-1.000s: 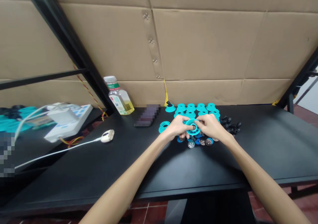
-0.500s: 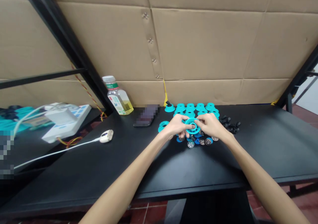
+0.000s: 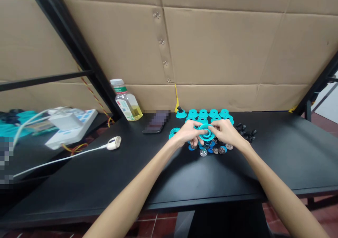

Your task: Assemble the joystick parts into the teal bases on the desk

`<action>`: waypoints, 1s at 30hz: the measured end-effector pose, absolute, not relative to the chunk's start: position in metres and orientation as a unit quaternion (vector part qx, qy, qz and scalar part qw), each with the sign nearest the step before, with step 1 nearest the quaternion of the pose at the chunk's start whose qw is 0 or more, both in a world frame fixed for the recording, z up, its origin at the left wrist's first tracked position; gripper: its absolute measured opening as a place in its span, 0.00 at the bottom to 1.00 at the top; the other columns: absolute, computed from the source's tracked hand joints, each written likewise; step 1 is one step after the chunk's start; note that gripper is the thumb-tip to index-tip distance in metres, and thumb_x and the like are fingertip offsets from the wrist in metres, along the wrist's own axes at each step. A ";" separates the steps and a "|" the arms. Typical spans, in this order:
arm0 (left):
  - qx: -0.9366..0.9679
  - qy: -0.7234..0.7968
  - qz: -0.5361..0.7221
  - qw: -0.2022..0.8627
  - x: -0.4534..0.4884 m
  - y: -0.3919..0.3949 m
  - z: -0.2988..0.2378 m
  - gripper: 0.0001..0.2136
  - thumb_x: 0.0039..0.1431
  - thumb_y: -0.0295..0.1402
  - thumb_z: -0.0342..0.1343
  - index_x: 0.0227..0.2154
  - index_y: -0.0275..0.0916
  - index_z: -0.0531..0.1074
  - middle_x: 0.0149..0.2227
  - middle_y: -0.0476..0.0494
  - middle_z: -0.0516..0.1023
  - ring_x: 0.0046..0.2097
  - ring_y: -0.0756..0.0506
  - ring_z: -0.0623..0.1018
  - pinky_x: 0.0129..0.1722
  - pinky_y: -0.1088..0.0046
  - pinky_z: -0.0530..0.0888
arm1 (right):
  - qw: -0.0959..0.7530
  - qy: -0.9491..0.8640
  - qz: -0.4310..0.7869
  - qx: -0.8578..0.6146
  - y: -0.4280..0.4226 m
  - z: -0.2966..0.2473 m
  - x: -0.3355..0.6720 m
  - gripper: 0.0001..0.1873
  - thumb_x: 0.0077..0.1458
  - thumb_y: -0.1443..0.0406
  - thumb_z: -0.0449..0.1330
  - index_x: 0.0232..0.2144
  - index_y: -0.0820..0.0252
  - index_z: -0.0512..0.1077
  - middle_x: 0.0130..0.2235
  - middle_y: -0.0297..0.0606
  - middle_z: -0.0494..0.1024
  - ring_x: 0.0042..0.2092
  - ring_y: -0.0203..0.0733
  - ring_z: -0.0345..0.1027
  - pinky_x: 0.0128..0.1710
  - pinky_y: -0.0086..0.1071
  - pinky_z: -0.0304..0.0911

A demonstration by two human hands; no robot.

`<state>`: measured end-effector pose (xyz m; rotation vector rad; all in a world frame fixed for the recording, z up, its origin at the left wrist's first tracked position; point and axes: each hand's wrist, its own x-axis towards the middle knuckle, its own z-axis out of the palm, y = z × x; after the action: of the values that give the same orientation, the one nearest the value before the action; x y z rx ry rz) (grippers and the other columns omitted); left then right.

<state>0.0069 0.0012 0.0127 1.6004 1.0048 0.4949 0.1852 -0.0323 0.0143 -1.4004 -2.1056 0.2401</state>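
Turquoise plastic spool (image 3: 206, 127) is being pinched at its rim by the half-closed left hand (image 3: 188, 133) and right hand (image 3: 225, 132), held just above a cluster of blue and silver discs (image 3: 211, 149).

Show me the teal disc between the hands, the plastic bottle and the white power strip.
Teal disc (image 3: 206, 126), head view, on its upper rim.
Plastic bottle (image 3: 123, 106), head view, on its label.
White power strip (image 3: 71, 134), head view, on its top face.
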 end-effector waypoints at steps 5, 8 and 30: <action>0.657 0.434 0.263 0.558 0.007 -0.001 0.022 0.29 0.50 0.52 0.61 0.47 0.33 0.69 0.22 0.43 0.77 0.18 0.47 0.76 0.13 0.78 0.65 | 0.336 -0.784 0.056 -0.519 -0.033 0.017 0.187 0.18 0.60 0.63 0.50 0.19 0.61 0.67 0.17 0.30 0.64 0.21 0.32 0.50 0.25 0.29 0.45; 0.633 0.438 0.324 0.551 0.008 -0.001 0.026 0.27 0.52 0.54 0.58 0.43 0.33 0.71 0.25 0.45 0.74 0.21 0.46 0.78 0.13 0.78 0.66 | 0.373 -0.774 0.025 -0.511 -0.031 0.015 0.188 0.14 0.61 0.63 0.50 0.31 0.61 0.75 0.26 0.37 0.76 0.26 0.36 0.62 0.29 0.29 0.53; 0.719 0.667 0.196 0.010 -0.051 0.043 0.023 0.22 0.53 0.51 0.56 0.45 0.43 0.77 0.43 0.38 0.81 0.48 0.33 0.76 0.38 0.68 0.71 | 0.369 -0.768 0.012 -0.524 -0.033 0.016 0.190 0.13 0.60 0.62 0.53 0.44 0.58 0.72 0.43 0.39 0.76 0.30 0.35 0.67 0.37 0.31 0.59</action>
<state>-0.0512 0.0431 0.0235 2.2432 2.0818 0.6120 0.1899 -0.0332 0.0158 -1.3446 -1.9704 0.0304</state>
